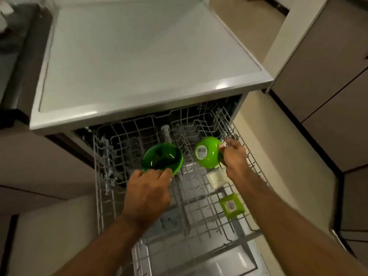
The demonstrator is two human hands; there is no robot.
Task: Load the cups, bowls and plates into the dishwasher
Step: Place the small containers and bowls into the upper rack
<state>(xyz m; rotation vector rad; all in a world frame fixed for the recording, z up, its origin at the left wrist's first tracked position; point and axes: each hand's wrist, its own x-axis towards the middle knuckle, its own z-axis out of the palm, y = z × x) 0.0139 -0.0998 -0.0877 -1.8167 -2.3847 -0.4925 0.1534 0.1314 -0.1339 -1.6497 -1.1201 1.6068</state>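
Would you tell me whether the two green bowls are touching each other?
Apart. The head view shows wires of the rack in the gap between the dark green bowl and the light green bowl.

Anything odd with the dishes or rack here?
Barcode labels on the underside of the light green bowl in the right hand and on the square green dish in the rack: odd for a wash. Nothing spilled or broken.

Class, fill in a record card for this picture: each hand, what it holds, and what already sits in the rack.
Left hand: grips the near rim of a dark green bowl, opening upward
Right hand: holds a light green bowl, stickered base toward the camera
Rack: pulled out beneath both bowls
Already in rack: white square item; light green square dish, sticker showing
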